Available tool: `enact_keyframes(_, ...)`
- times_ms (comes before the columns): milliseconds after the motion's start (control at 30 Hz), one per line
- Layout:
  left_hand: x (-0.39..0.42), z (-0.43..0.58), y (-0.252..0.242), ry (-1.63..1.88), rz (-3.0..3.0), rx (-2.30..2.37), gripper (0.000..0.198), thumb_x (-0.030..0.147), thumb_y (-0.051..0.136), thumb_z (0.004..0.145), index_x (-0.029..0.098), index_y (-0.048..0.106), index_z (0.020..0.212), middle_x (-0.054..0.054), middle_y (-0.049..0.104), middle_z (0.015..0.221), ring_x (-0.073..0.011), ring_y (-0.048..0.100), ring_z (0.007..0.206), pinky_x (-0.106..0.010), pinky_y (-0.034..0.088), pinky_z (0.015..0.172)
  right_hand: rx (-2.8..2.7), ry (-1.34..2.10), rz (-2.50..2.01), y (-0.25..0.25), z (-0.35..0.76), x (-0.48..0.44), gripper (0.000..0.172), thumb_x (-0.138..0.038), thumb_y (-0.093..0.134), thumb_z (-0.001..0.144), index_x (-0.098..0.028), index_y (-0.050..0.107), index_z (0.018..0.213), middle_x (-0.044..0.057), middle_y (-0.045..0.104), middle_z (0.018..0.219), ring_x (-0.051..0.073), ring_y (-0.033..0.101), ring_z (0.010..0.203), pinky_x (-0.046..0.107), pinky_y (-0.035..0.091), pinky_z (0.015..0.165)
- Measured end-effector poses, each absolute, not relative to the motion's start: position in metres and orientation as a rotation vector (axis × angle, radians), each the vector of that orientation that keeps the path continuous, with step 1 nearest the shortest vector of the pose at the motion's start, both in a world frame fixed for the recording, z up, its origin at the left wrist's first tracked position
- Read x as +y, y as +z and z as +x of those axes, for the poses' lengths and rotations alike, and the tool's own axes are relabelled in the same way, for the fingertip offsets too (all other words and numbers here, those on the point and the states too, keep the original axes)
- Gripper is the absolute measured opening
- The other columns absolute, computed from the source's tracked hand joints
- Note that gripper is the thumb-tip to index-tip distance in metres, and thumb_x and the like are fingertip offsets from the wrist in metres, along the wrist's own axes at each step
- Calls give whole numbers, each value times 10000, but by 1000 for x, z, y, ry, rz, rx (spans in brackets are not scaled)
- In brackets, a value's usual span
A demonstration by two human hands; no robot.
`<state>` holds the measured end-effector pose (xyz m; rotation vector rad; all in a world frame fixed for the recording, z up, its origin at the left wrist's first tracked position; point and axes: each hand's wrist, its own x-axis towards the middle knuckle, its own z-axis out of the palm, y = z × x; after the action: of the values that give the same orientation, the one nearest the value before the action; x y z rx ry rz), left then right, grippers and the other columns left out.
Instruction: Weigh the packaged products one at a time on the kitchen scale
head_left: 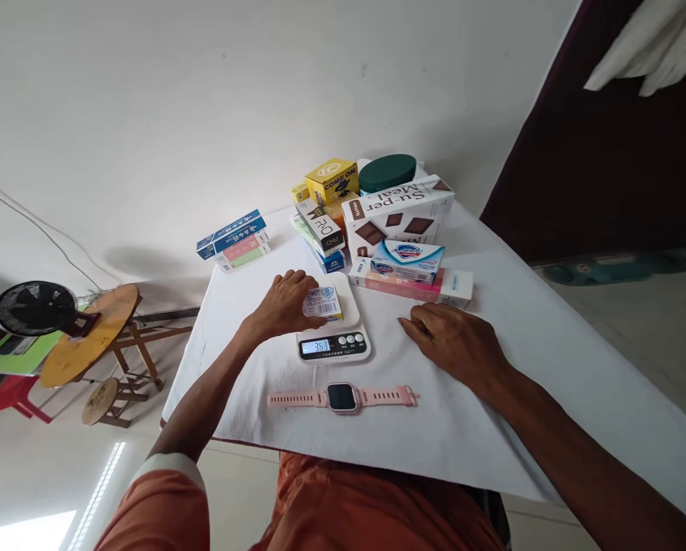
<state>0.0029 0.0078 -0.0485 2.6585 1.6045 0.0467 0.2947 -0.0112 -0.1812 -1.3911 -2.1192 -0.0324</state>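
My left hand (282,306) is closed round a small white box (323,302) with blue print, a barcode and a yellow edge. The box is at the platform of a white kitchen scale (346,306), whose lit display appears to read 363. To the right of the scale, my right hand (458,340) rests on the white cloth with its fingers curled in, and nothing shows in it. A pink smartwatch (341,397) lies stretched flat in front of the scale.
Behind the scale stand a Su-per Meal box (397,210), a soap box (407,260), a long pink-and-white box (455,285), a yellow box (331,180) and a green-lidded tub (387,173). Blue toothpaste-like boxes (232,233) are stacked left. A fan (36,308) stands beyond the table.
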Motion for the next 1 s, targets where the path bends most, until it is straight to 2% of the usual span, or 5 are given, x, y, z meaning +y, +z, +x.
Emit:
enact_keyframes(267, 39, -112, -49, 881, 2085, 2085, 414, 392, 845, 746, 209, 590, 1015, -51, 711, 1034, -198, 672, 884, -328, 550, 783, -2113, -84, -1388, -182, 295, -12, 389, -359, 466, 1030, -213, 520, 673, 45, 648, 679, 163, 568, 631, 307, 292, 584)
enact_keyframes(467, 88, -160, -79, 1081, 1520, 2618, 447, 409, 875, 710, 217, 517, 895, -80, 716, 1061, -254, 684, 1057, -365, 522, 933, -2104, -95, -1374, -181, 294, -12, 402, -372, 462, 1028, -217, 491, 659, 36, 617, 643, 152, 534, 593, 292, 277, 560)
enact_keyframes(700, 115, -160, -101, 1190, 1294, 2707, 524, 402, 887, 731, 207, 490, 1013, -171, 659, 1248, -310, 644, 1184, -422, 512, 1012, -2089, -75, -1369, -183, 295, -12, 412, -399, 455, 1034, -220, 463, 663, 20, 580, 622, 143, 492, 576, 284, 271, 554)
enact_keyframes(867, 117, -149, -103, 1196, 1243, 2734, 593, 388, 886, 758, 185, 477, 1137, -187, 624, 1306, -325, 620, 1261, -436, 506, 1063, -2083, -22, -1381, -183, 296, -11, 392, -381, 472, 1023, -222, 477, 665, 27, 600, 644, 153, 506, 601, 298, 269, 571)
enact_keyframes(1000, 105, -134, -95, 1182, 1238, 2753, 812, 372, 924, 696, 143, 433, 1301, -256, 530, 1427, -400, 532, 1374, -526, 455, 1134, -2095, -3, -1407, -179, 293, -12, 349, -326, 491, 1010, -222, 524, 678, 44, 653, 693, 172, 557, 665, 314, 304, 628)
